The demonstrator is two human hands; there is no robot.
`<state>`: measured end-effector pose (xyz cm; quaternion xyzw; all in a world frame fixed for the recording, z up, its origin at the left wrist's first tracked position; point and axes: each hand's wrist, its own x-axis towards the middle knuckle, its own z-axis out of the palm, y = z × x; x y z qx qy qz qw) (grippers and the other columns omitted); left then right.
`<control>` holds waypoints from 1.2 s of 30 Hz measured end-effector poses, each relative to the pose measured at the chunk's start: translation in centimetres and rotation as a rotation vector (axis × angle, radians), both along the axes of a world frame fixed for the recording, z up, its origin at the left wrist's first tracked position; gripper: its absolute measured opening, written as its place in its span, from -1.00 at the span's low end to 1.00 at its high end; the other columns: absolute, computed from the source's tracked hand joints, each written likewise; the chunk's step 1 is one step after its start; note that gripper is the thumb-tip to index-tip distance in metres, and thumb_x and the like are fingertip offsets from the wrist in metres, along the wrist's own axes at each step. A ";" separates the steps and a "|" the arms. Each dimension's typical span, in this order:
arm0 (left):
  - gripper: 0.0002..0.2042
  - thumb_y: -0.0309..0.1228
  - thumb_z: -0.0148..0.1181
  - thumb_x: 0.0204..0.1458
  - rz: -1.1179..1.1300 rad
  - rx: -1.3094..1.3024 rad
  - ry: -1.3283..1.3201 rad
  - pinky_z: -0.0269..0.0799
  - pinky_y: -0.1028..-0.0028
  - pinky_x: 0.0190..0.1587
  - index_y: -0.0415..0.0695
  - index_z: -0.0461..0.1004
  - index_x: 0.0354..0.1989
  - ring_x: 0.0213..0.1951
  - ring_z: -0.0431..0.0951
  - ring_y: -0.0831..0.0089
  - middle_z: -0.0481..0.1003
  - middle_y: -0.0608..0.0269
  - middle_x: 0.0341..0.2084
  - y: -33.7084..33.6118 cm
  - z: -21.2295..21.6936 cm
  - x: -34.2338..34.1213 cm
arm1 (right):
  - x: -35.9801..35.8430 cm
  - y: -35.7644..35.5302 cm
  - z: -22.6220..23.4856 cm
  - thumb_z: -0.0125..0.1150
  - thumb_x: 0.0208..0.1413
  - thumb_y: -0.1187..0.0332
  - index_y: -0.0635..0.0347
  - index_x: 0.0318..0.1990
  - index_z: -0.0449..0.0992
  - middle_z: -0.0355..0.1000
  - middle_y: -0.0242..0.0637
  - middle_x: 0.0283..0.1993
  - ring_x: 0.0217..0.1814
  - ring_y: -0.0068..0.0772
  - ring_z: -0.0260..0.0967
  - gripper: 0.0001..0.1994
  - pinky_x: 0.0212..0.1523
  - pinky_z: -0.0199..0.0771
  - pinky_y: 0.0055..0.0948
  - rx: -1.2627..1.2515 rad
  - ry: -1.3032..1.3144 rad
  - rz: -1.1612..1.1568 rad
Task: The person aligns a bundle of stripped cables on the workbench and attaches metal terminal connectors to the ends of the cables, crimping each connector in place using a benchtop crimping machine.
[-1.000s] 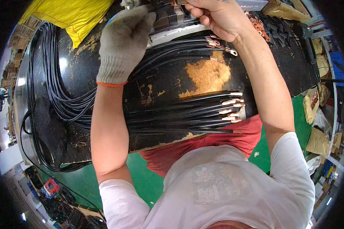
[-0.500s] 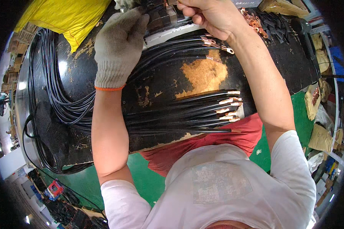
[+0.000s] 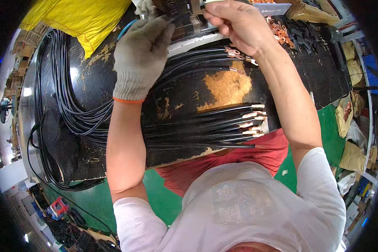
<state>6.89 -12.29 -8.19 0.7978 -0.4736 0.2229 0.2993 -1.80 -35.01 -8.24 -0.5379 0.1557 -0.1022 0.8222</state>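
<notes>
We see the left hand (image 3: 145, 52), in a grey knit glove with an orange cuff, in the upper middle of the frame; its fingers are drawn together, and we cannot tell whether they grip anything. To its right our bare right hand (image 3: 239, 27) has curled fingers, with thumb and forefinger close together at the top edge; we cannot make out what, if anything, they hold. Between the two hands we see a dark machine (image 3: 185, 29) with a white front edge, partly cut off by the frame.

Just below it, black cables (image 3: 197, 56) with copper ends run toward the right forearm. A larger bundle of cables (image 3: 189, 126) lies across the middle of the frame, its copper ends pointing right. They rest on our black table (image 3: 227, 86), worn to bare wood in places. At upper right we find a pile of copper pieces (image 3: 281, 31) beside black strips (image 3: 302, 33); at upper left, a yellow bag (image 3: 77, 21). Black mesh (image 3: 63, 145) lies at left, and below is the green floor (image 3: 155, 195).
</notes>
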 end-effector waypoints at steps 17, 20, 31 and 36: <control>-0.81 -0.28 0.27 -0.18 -0.414 0.676 0.373 0.58 0.05 -0.35 -0.12 0.67 -0.45 -0.40 0.67 -0.07 0.61 -0.07 -0.52 2.2 1.3 -7.9 | -8.3 2.2 -0.5 0.38 -0.32 0.49 0.25 -0.39 0.56 0.47 -0.10 -0.41 -0.32 0.06 0.45 -0.77 -0.21 0.42 -0.11 -1.458 -0.323 0.779; -0.81 -0.28 0.24 -0.11 -0.328 0.405 0.460 0.57 0.03 -0.31 -0.12 0.66 -0.45 -0.38 0.66 -0.11 0.61 -0.09 -0.53 -0.4 -0.8 -7.8 | -8.0 0.4 0.8 0.32 -0.21 0.56 0.30 -0.32 0.52 0.41 -0.15 -0.40 -0.36 -0.17 0.41 -0.79 -0.30 0.39 -0.26 -1.249 -0.091 0.614; -0.61 0.03 0.23 0.06 -0.128 0.072 0.291 0.55 0.07 -0.41 -0.08 0.64 -0.40 -0.44 0.62 -0.03 0.56 -0.04 -0.51 0.5 -0.1 -5.7 | -7.6 -8.7 -0.2 0.03 0.47 0.10 0.16 -0.04 0.49 0.38 -0.44 -0.39 -0.47 -0.67 0.20 -0.70 -0.41 0.23 -0.62 -0.890 0.072 0.535; -0.72 -0.13 0.20 0.06 -0.177 0.062 0.269 0.54 0.04 -0.43 -0.10 0.58 -0.46 -0.48 0.62 -0.05 0.56 -0.03 -0.58 -2.4 -1.3 -6.1 | -8.3 -8.8 -2.0 0.01 0.48 0.12 0.11 -0.15 0.47 0.31 -0.51 -0.41 -0.45 -0.70 0.19 -0.73 -0.40 0.21 -0.62 -1.174 0.043 0.208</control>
